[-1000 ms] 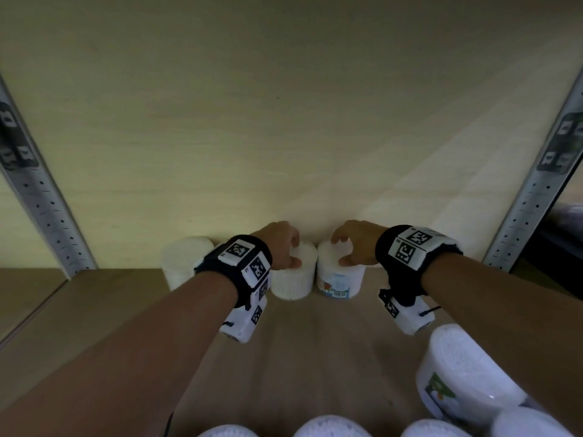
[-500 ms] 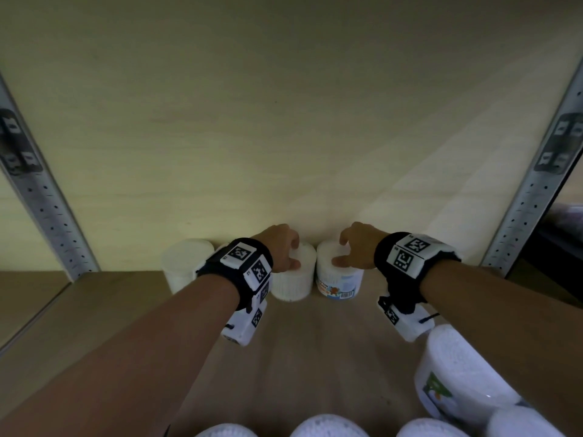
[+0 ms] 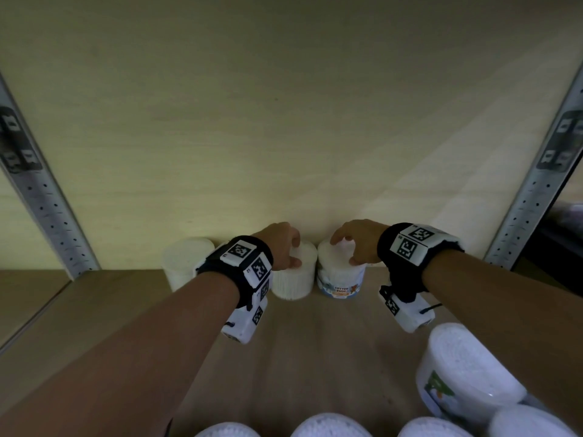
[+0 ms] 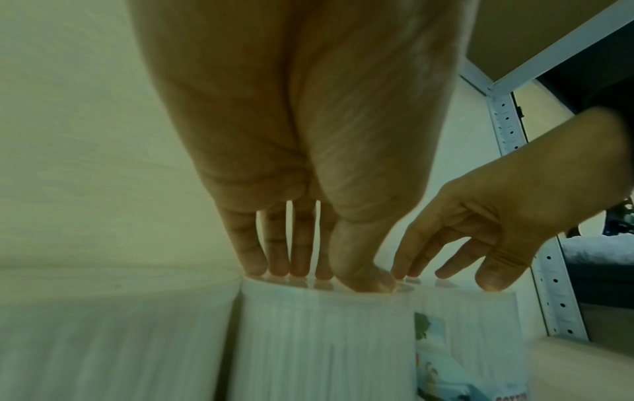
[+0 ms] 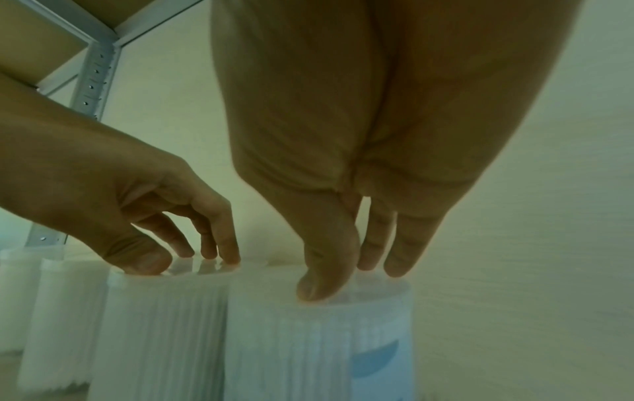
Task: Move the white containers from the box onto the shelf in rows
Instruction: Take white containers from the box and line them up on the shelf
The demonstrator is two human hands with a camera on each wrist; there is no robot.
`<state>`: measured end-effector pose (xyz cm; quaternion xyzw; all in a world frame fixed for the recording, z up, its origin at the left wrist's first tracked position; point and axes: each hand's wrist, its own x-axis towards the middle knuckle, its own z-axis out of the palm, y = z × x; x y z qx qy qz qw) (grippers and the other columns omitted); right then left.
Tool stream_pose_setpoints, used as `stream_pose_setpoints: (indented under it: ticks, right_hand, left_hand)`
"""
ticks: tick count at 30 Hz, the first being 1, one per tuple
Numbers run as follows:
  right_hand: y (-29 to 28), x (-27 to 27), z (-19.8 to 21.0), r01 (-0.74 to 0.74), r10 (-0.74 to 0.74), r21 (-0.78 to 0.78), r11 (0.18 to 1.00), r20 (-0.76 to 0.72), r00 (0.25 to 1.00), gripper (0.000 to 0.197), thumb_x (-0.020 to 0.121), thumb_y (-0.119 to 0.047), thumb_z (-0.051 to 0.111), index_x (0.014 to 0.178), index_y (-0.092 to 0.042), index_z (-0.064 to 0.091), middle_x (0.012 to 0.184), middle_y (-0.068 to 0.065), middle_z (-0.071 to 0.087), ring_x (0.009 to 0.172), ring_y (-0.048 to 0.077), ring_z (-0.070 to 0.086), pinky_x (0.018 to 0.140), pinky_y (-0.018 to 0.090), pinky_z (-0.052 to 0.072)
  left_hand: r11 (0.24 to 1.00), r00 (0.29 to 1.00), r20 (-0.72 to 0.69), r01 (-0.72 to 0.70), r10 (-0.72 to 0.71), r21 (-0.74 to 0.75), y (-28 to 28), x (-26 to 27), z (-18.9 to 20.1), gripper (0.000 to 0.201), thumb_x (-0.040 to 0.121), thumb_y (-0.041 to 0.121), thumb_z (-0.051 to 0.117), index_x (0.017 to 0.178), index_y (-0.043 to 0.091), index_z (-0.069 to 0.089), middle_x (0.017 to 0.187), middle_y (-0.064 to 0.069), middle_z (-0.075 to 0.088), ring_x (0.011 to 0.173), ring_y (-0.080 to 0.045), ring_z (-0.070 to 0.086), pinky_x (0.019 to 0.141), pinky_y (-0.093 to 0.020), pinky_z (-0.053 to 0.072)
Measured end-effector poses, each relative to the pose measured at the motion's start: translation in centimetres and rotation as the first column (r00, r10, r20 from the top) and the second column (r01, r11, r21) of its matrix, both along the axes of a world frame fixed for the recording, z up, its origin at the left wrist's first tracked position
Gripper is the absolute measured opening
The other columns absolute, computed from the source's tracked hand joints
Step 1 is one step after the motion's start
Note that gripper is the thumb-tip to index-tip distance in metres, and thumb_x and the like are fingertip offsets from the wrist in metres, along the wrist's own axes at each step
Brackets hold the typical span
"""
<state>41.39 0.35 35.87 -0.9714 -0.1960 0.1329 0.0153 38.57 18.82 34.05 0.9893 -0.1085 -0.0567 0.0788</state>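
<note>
Two white containers stand side by side at the back of the wooden shelf (image 3: 299, 342). My left hand (image 3: 295, 252) grips the plain ribbed container (image 3: 293, 282) from above, fingers on its lid and thumb at the front rim. My right hand (image 3: 342, 250) holds the labelled cotton-bud container (image 3: 340, 279) the same way. In the left wrist view my left hand (image 4: 326, 274) has fingertips on the lid of its container (image 4: 326, 339). The right wrist view shows my right hand (image 5: 343, 282) on its container (image 5: 309, 339). Another white container (image 3: 183, 260) stands further left; my left wrist partly hides one between.
Perforated metal uprights (image 3: 53, 216) (image 3: 530, 197) frame the shelf bay, and a pale back panel (image 3: 284, 121) closes it. At the near edge a large white container (image 3: 467, 370) and several more white lids (image 3: 328, 427) lie below my arms.
Both hands keep their hold on the same two lids. Nothing has visibly moved.
</note>
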Motion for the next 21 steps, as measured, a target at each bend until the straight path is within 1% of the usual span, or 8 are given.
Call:
stream_pose_setpoints:
  ticks: [9, 15, 19, 21]
  right_hand:
    - [-0.13, 0.2, -0.03, -0.028, 0.028, -0.01, 1.0, -0.001, 1.0, 0.056, 0.087, -0.007, 0.062, 0.139, -0.021, 0.048, 0.146, 0.008, 0.042, 0.132, 0.026, 0.045, 0.105, 0.035, 0.042]
    - [0.01, 0.34, 0.11, -0.027, 0.027, -0.019, 0.999, -0.007, 1.0, 0.056, 0.087, -0.008, 0.064, 0.139, -0.021, 0.047, 0.147, 0.009, 0.042, 0.133, 0.027, 0.045, 0.105, 0.037, 0.043]
    - [0.07, 0.42, 0.16, -0.03, 0.03, -0.015, 0.999, -0.002, 1.0, 0.057, 0.086, -0.008, 0.065, 0.139, -0.019, 0.048, 0.146, 0.009, 0.043, 0.133, 0.028, 0.045, 0.103, 0.037, 0.043]
    - [-0.03, 0.45, 0.18, -0.036, 0.036, -0.016, 0.999, 0.002, 0.999, 0.056, 0.086, -0.008, 0.066, 0.138, -0.019, 0.049, 0.146, 0.009, 0.042, 0.133, 0.027, 0.045, 0.104, 0.037, 0.043]
  left_hand:
    - [1.0, 1.0, -0.015, 0.001, -0.001, 0.004, 0.17, 0.14, -0.08, 0.05, 0.088, 0.033, 0.064, 0.13, 0.008, 0.05, 0.135, -0.012, 0.044, 0.122, -0.03, 0.048, 0.101, -0.038, 0.042]
    - [1.0, 1.0, 0.004, -0.004, 0.004, -0.015, 0.2, 0.01, 0.1, 0.05, 0.087, 0.032, 0.066, 0.128, 0.007, 0.052, 0.132, -0.013, 0.048, 0.118, -0.03, 0.051, 0.096, -0.035, 0.043]
    - [0.999, 0.999, 0.039, -0.036, 0.037, -0.028, 0.04, 0.19, -0.31, 0.049, 0.085, 0.039, 0.066, 0.12, 0.006, 0.056, 0.126, -0.014, 0.051, 0.113, -0.029, 0.053, 0.089, -0.032, 0.043]
    - [0.998, 0.995, 0.08, -0.059, 0.06, -0.02, -0.32, 0.22, -0.57, 0.05, 0.085, 0.043, 0.065, 0.113, 0.003, 0.056, 0.119, -0.016, 0.055, 0.107, -0.031, 0.055, 0.085, -0.034, 0.045]
